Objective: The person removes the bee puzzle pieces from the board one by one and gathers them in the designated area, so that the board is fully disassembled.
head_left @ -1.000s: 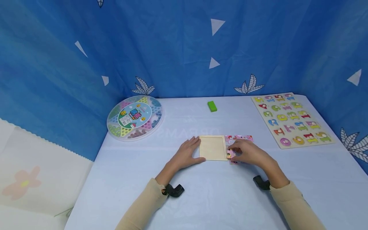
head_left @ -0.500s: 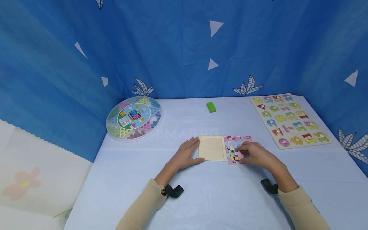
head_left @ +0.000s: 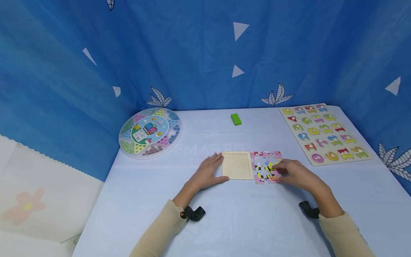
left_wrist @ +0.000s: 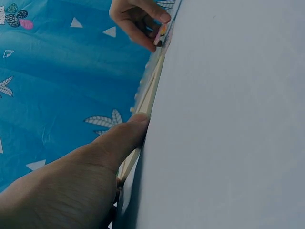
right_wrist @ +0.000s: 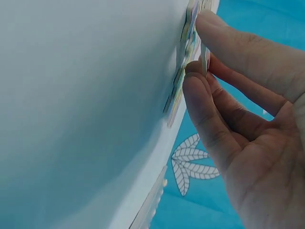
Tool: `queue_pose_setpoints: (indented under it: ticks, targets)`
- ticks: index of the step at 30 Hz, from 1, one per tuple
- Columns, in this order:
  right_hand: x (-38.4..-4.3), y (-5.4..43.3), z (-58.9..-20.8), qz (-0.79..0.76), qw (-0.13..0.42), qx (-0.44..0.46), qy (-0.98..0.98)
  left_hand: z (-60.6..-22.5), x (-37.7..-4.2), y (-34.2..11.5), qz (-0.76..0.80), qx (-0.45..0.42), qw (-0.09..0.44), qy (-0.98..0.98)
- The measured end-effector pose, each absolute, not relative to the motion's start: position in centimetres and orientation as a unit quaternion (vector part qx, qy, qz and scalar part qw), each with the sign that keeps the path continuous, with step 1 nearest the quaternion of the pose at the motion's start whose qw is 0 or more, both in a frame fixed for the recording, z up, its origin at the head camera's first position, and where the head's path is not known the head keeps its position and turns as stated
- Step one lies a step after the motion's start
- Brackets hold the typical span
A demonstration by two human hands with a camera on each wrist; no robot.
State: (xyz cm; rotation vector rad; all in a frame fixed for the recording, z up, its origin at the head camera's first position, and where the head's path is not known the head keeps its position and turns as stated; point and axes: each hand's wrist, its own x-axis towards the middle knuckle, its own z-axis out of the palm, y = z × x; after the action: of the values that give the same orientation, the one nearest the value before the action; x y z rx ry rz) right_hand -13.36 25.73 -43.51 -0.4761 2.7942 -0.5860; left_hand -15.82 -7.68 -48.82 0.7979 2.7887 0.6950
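In the head view my left hand (head_left: 209,172) lies at the left side of a square wooden puzzle tray (head_left: 237,166), its fingers straight and its thumb spread. The thumb (left_wrist: 136,121) touches the tray's edge in the left wrist view. My right hand (head_left: 297,175) pinches a small jigsaw piece (left_wrist: 162,34) between thumb and fingertips. In the right wrist view that jigsaw piece (right_wrist: 205,58) shows thin and edge-on, tilted above the others. Beneath it, pink jigsaw pieces (head_left: 261,166) with yellow and black patches lie joined beside the tray; the right fingers cover part of them.
A round Chinese checkers box (head_left: 150,132) stands at the back left. At the right lies a number puzzle board (head_left: 325,135) with colourful pegged shapes. A green block (head_left: 236,119) sits near the table's back edge, before a blue curtain (head_left: 205,53).
My right hand has moved right across the joined jigsaw pieces, uncovering more of their picture, with a piece held in its fingertips. The left hand stays at the tray.
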Motion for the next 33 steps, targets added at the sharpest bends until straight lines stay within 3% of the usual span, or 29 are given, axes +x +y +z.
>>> queue_pose_setpoints:
  ticks: [33]
  targets:
    - [-12.4, 28.0, -43.8, -0.198, 0.145, -0.127, 0.961, -48.8, -15.9, -7.7, 0.233, 0.263, 0.087, 0.932]
